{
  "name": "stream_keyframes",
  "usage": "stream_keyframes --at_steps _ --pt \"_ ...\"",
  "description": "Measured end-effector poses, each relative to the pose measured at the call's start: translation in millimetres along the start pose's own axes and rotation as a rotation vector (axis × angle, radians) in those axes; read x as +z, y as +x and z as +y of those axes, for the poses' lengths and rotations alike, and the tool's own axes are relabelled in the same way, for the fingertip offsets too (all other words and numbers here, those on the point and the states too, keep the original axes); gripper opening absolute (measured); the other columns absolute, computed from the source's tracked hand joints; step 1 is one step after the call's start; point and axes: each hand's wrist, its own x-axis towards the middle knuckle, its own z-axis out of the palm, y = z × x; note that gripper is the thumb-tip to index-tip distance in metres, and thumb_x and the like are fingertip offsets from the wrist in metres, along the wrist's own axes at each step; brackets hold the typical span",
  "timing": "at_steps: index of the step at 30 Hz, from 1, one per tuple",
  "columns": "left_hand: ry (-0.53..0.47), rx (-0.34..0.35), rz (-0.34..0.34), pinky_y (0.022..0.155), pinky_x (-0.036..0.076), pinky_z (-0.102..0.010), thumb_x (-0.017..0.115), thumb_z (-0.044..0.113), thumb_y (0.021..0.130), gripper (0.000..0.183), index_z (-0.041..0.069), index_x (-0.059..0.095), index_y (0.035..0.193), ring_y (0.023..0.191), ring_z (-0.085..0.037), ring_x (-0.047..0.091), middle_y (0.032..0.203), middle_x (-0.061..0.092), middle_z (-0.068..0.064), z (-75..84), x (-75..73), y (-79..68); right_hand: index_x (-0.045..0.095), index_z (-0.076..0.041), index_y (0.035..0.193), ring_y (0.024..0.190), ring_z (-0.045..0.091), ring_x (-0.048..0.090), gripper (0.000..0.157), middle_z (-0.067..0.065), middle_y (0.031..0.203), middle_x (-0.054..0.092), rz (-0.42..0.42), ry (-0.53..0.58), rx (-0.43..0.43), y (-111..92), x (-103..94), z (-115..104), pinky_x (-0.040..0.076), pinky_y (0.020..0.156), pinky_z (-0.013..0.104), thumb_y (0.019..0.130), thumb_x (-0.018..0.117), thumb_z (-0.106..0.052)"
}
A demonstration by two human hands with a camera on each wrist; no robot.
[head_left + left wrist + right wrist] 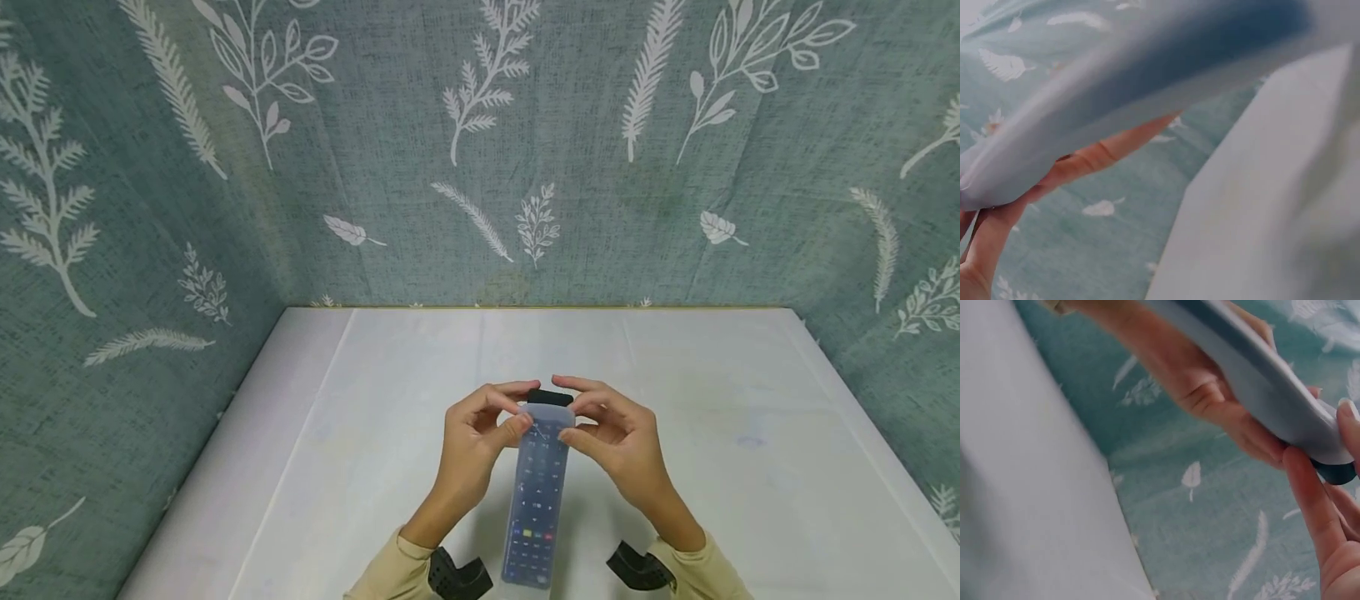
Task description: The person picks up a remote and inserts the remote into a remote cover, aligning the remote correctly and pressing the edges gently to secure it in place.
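A dark remote control (550,397) with a keypad sits inside a translucent, whitish sleeve-like cover (536,508). Its black far end sticks out of the cover's upper opening, and small buttons show through the film. On the left edge of that opening, my left hand (480,437) pinches the cover between thumb and fingers. My right hand (626,437) pinches the opposite edge with its thumb and fingers, index finger stretched past the black end. In the right wrist view, the pale cover (1272,400) ends just short of the dark tip (1335,472).
A white tabletop (360,467) lies beneath both hands. Green cloth with a white leaf print (405,233) hangs behind the table and along its sides. Black wrist straps (459,577) are on both wrists, next to pale sleeves (393,571).
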Motion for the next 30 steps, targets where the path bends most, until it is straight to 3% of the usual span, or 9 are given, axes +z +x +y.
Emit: stream_keyframes --at_steps 3,6,11,16,21,25,30 --pt "0.002 0.013 -0.048 0.067 0.059 -0.039 0.064 0.000 0.088 0.008 -0.005 0.058 0.086 0.107 -0.031 0.060 0.122 0.059 -0.019 4.0 -0.5 2.5 0.063 0.004 0.092 0.095 0.030 0.066 0.017 0.027 0.124 0.055 0.032 0.022 0.034 2 -0.2 0 0.058 0.072 0.035 0.079 0.066 0.015" --pt "-0.002 0.063 -0.139 0.075 0.057 -0.040 0.066 0.001 0.087 0.009 -0.004 0.059 0.088 0.115 -0.033 0.056 0.128 0.056 -0.018 8.2 -3.4 7.3 0.064 0.001 0.087 0.095 0.028 0.065 0.012 0.021 0.123 0.058 0.066 0.012 0.066 5 -0.7 -1 0.058 0.072 0.030 0.082 0.066 0.011" --pt "0.012 0.146 -0.241 0.075 0.057 -0.042 0.073 -0.004 0.079 0.015 -0.003 0.062 0.088 0.116 -0.035 0.054 0.131 0.054 -0.020 13.3 -9.2 15.4 0.061 0.005 0.087 0.092 0.022 0.066 0.007 0.012 0.116 0.064 0.075 -0.067 0.026 12 -3.5 -2 0.057 0.074 0.029 0.083 0.067 0.007" --pt "0.074 0.211 -0.185 0.069 0.058 -0.042 0.073 -0.007 0.076 0.012 -0.004 0.065 0.085 0.104 -0.034 0.061 0.120 0.060 -0.022 15.9 -8.9 19.6 0.060 0.006 0.087 0.093 0.021 0.065 0.009 0.011 0.112 0.064 0.052 -0.132 -0.048 20 -4.1 -7 0.057 0.074 0.031 0.082 0.067 0.009" --pt "0.083 0.250 -0.128 0.064 0.058 -0.042 0.072 -0.009 0.076 0.009 -0.005 0.066 0.082 0.096 -0.032 0.066 0.110 0.065 -0.023 14.7 -6.0 23.7 0.061 0.009 0.084 0.091 0.021 0.065 0.009 0.021 0.101 0.065 0.049 -0.135 -0.218 29 -2.6 -9 0.057 0.072 0.029 0.081 0.069 0.008" --pt "0.062 0.314 -0.119 0.061 0.058 -0.043 0.070 -0.008 0.077 0.008 -0.005 0.064 0.081 0.085 -0.028 0.069 0.103 0.066 -0.027 14.5 -5.4 30.1 0.060 0.012 0.080 0.087 0.021 0.066 0.013 0.024 0.092 0.065 0.076 -0.125 -0.352 36 0.9 -9 0.057 0.071 0.026 0.080 0.071 0.004" --pt "0.062 0.331 -0.112 0.058 0.058 -0.042 0.069 -0.006 0.079 0.007 -0.001 0.066 0.082 0.079 -0.025 0.070 0.098 0.067 -0.027 17.0 -4.6 39.5 0.060 0.014 0.076 0.082 0.020 0.067 0.019 0.019 0.085 0.066 0.143 -0.121 -0.422 43 5.2 -8 0.057 0.069 0.024 0.081 0.072 0.001"
